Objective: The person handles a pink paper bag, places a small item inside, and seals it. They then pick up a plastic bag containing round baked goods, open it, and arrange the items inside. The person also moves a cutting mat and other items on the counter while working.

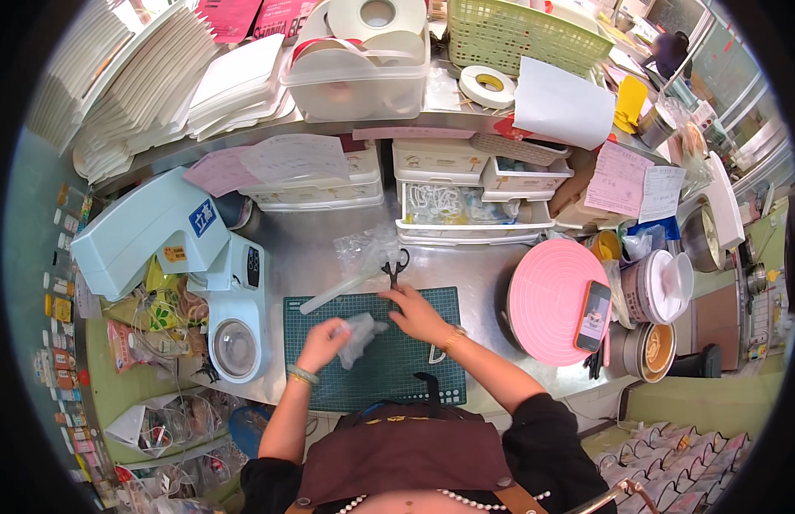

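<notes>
My left hand point(323, 344) pinches a crumpled clear plastic bag point(359, 340) above the green cutting mat point(384, 379). Just right of it, my right hand point(420, 315) reaches over the mat's far edge with its fingers apart. Beyond those fingertips lie black-handled scissors point(395, 266), handles pointing away from me; the blades are partly hidden, and whether I touch them is unclear. A translucent plastic tube or roll point(333, 294) slants across the mat's far left corner. More clear plastic film point(365, 247) lies behind it on the steel table point(294, 238).
A light-blue stand mixer point(240, 289) stands on the left. To the right, a phone point(592, 316) rests on a pink round turntable point(551, 295), beside tubs point(651, 286). White drawers point(474, 225) sit at the back, under a loaded shelf point(449, 121). Another person point(670, 54) is far off, upper right.
</notes>
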`<control>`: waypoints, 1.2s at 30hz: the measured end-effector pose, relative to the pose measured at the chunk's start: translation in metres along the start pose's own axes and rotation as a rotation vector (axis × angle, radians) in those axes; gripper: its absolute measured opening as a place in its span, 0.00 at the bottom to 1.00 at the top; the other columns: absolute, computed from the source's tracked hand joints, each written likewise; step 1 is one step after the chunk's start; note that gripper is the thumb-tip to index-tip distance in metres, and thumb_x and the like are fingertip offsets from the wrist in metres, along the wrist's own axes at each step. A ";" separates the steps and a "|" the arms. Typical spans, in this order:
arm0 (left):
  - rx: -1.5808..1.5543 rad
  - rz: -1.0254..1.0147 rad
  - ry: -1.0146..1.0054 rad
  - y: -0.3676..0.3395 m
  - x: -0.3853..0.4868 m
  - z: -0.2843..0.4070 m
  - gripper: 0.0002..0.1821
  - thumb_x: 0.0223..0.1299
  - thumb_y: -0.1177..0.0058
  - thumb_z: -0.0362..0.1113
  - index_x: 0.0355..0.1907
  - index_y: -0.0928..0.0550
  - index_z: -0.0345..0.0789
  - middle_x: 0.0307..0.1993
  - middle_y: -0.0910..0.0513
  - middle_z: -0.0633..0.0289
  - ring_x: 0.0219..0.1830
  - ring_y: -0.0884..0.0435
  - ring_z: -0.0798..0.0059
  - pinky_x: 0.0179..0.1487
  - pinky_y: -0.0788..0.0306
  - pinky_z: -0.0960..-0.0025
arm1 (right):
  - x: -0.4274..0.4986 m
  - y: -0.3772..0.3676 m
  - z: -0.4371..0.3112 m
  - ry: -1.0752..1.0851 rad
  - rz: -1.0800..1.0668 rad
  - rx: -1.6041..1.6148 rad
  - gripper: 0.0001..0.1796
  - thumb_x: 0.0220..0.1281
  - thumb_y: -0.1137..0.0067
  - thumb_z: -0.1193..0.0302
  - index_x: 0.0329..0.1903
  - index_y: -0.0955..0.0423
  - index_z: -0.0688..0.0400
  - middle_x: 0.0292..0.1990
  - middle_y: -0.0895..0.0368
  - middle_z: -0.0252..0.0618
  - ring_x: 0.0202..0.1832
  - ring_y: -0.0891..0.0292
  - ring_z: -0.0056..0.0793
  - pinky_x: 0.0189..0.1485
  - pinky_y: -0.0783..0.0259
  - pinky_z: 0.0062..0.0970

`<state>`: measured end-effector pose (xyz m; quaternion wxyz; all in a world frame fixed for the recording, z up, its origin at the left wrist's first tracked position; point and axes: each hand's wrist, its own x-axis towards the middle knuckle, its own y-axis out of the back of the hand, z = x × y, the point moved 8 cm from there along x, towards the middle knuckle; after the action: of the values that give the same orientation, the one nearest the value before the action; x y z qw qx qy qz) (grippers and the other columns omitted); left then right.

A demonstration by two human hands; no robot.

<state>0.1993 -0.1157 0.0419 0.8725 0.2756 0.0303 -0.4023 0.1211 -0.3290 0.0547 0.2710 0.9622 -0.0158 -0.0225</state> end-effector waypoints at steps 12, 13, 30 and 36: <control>0.355 0.346 -0.110 0.037 0.022 0.021 0.24 0.52 0.34 0.33 0.54 0.21 0.33 0.58 0.23 0.48 0.62 0.27 0.47 0.67 0.34 0.54 | -0.012 0.046 0.007 0.193 0.379 -0.230 0.25 0.56 0.42 0.80 0.60 0.28 0.68 0.63 0.27 0.54 0.71 0.38 0.55 0.71 0.39 0.45; 0.423 0.388 -0.104 0.037 0.029 0.019 0.24 0.51 0.33 0.32 0.53 0.21 0.33 0.58 0.22 0.49 0.62 0.27 0.47 0.66 0.33 0.54 | -0.034 0.055 0.013 0.144 0.384 -0.238 0.25 0.56 0.42 0.81 0.60 0.27 0.66 0.64 0.29 0.55 0.71 0.38 0.55 0.71 0.39 0.45; 0.737 0.529 0.253 0.064 0.014 -0.057 0.26 0.56 0.38 0.28 0.58 0.29 0.26 0.53 0.26 0.42 0.56 0.29 0.43 0.61 0.33 0.50 | -0.115 0.017 0.059 -0.354 0.249 -0.338 0.19 0.51 0.31 0.63 0.38 0.28 0.61 0.34 0.20 0.46 0.36 0.20 0.47 0.40 0.25 0.41; 0.550 0.464 -0.273 0.021 0.058 0.053 0.24 0.52 0.36 0.27 0.54 0.23 0.30 0.56 0.24 0.48 0.59 0.28 0.48 0.63 0.32 0.53 | -0.124 0.027 0.070 -0.375 0.210 -0.188 0.08 0.50 0.42 0.78 0.33 0.30 0.60 0.32 0.25 0.47 0.36 0.24 0.51 0.39 0.27 0.44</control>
<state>0.2449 -0.1709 0.0806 0.8299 0.4427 -0.2582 -0.2204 -0.0065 -0.3831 0.0137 0.3526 0.9048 -0.1634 -0.1738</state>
